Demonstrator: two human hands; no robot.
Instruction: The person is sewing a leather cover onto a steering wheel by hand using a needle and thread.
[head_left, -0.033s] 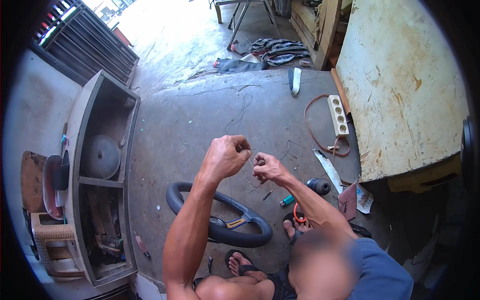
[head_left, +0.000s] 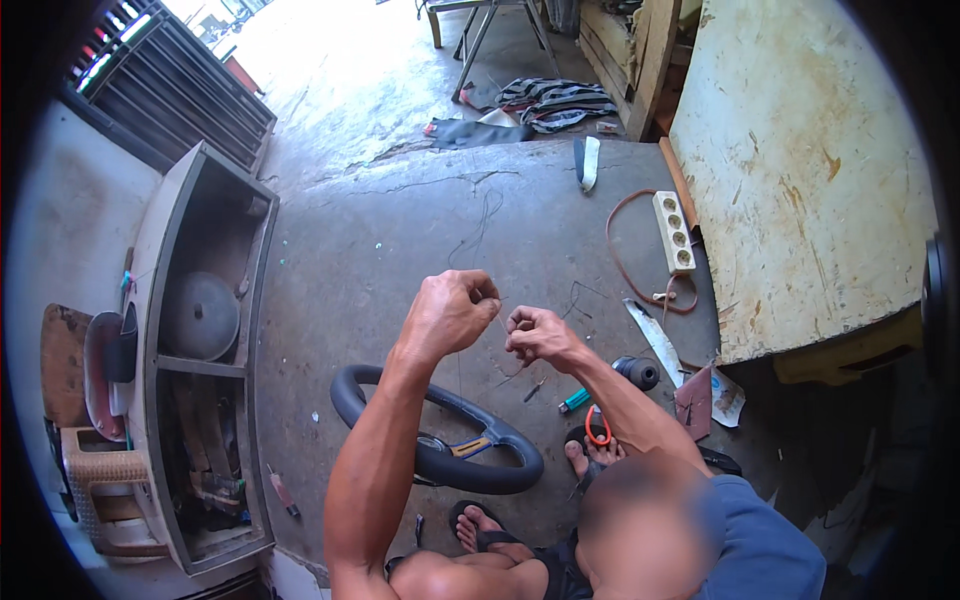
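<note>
My left hand (head_left: 452,312) and my right hand (head_left: 538,335) are raised close together above the floor, apart by a small gap. Both have their fingers pinched, with a thin thread at their fingertips. Whether a needle is among it is too small to tell. A loose dark thread (head_left: 484,220) trails over the floor beyond my hands. Below my forearms lies a black steering wheel (head_left: 490,470), partly covered by my left arm. Near my right forearm are orange-handled scissors (head_left: 598,428), a teal-green tool (head_left: 575,400) and a dark cylindrical object (head_left: 636,372).
A low open cabinet (head_left: 205,370) holding a round lid (head_left: 204,315) stands at left. On the right are a power strip (head_left: 674,232) with a brown cord and a worn pale board (head_left: 800,180). Striped cloth (head_left: 555,100) lies at the back. My sandalled feet (head_left: 483,530) are close by.
</note>
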